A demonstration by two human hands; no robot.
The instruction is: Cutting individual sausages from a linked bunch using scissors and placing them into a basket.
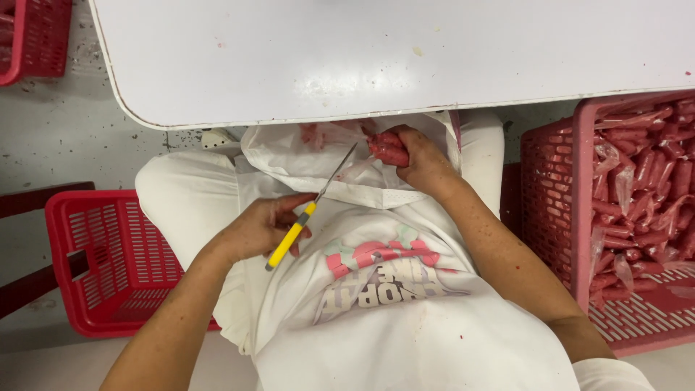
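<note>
**Knife and sausage held over a lap bag, under the desk edge**

Head view: the person sits close to a white desk (405,51), whose rounded front edge runs across the upper part of the frame. Just below that edge, in the lap, lies an open white plastic bag (304,156) with pinkish scraps showing inside it.

The left hand (264,228) has its grip closed around the yellow handle of a thin knife (308,210). The blade slants up and to the right, and its tip sits over the bag opening, just beside the sausage.

The right hand (423,163) has its grip pressed around a red sausage (387,148), fingers curled over it so that only the left end sticks out. It may be more than one piece in the hand; the fingers hide too much to tell. The sausage is held above the right side of the bag, close under the desk edge.

To the right of the person stands a red plastic basket (554,188) holding many red sausages in clear wrappers (644,188). On the floor to the left is a second red basket (108,268), near the left forearm. A corner of a third red basket (32,36) shows at the top left.
</note>
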